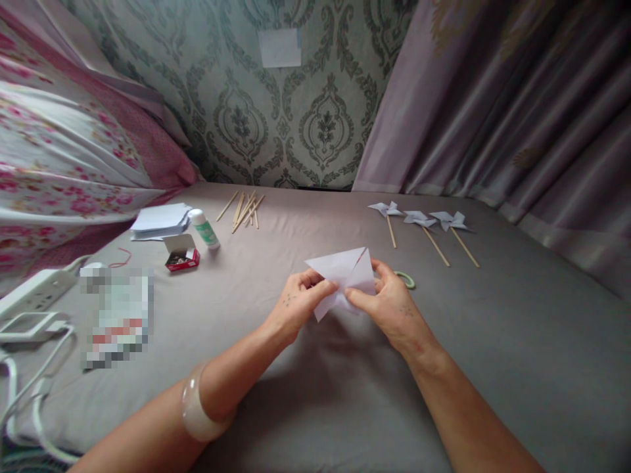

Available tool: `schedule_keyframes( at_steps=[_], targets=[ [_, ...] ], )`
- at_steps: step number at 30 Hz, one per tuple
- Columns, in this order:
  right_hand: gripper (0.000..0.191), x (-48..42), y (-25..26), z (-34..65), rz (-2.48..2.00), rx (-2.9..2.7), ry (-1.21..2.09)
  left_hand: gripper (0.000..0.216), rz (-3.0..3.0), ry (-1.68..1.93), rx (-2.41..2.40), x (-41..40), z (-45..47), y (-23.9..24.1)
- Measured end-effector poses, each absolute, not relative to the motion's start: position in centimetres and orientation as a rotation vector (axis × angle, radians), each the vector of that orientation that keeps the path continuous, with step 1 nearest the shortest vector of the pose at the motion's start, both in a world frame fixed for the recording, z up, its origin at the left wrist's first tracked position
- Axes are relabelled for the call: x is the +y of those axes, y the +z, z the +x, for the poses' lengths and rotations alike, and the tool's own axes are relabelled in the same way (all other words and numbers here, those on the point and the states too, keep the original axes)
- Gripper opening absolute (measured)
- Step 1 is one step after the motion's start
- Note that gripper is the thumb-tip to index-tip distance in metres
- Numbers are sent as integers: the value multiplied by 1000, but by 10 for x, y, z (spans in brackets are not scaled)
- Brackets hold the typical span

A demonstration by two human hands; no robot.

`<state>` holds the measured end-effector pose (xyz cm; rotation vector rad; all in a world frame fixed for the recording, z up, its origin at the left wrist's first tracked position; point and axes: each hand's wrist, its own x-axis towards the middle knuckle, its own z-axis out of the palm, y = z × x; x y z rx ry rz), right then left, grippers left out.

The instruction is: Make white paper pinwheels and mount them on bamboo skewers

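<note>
Between my two hands is a white sheet of paper (345, 266), cut with a slit near its top right corner and raised above the cloth. My left hand (298, 299) grips its left side, thumb pressed near the middle. My right hand (394, 302) grips the right side, its thumb also close to the middle. The fingers behind the paper are partly hidden. Just behind my right hand, a green scissors handle (405, 280) shows on the surface; the rest of the scissors is hidden.
Three paper pinwheels on sticks (426, 226) lie at the back right. Several loose wooden sticks (244, 211), a glue bottle (204, 230), a stack of paper (160, 222) and a red box of small metal pieces (182, 258) are at back left. A power strip (37, 299) lies far left.
</note>
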<state>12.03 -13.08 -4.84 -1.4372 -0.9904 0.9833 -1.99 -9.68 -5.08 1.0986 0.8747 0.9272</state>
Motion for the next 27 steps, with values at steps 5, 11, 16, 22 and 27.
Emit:
schedule_keyframes(
  at_steps=[5,11,16,22,27],
  targets=[
    [60,-129,-52,122,-1420,-957,1016,19,1052,908,899,-96,-20,-54],
    [53,-129,-53,123,-1415,-968,1056,18,989,906,885,-95,-18,-56],
    [51,-132,-45,123,-1376,-905,1128,17,915,884,908,-94,-18,-56],
    [37,-131,-48,124,-1324,-941,1167,20,881,868,908,-93,-18,-59],
    [38,-134,-52,129,-1387,-1217,462,17,799,903,949,-88,-20,-57]
  ],
)
